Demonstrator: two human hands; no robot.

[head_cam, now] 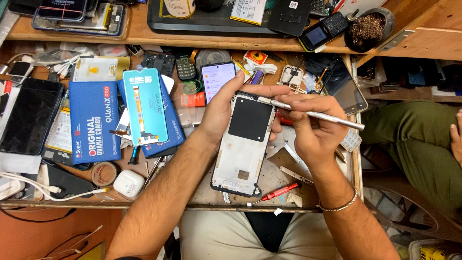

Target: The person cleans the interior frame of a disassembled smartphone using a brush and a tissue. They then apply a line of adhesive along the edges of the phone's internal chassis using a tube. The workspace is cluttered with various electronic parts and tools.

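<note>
Phone frame (243,144) held over the front edge of the table (159,204), bare back side up, with a black square pad on its upper half. Long axis running away from the body, tilted slightly to the right at the top; lower end close to the table edge, upper end beneath the thumbs.

Left hand (222,103) closed on the upper left edge of the phone frame, fingers wrapped behind, thumb laid across the top corner. Right hand (308,123) closed in a pencil grip on a slim silver tool (315,114). Tool shaft lying nearly crosswise to the frame's long axis, tip pointing left and touching or just above the upper right corner of the frame, butt end projecting right past the knuckles. Contact of tip with frame not resolvable.

Frame positioned left of and below the right hand, directly under the left hand; the left hand nearer, already bearing on it. Tool tip meeting the frame at the corner between both thumbs.

Nearby on the table: red-handled screwdriver (279,192) just beside the frame's lower right corner, lit smartphone (217,79) behind the left hand, teal display package (144,106) on blue boxes (94,123) well to the left, white earbud case (128,183) near the front edge.
</note>
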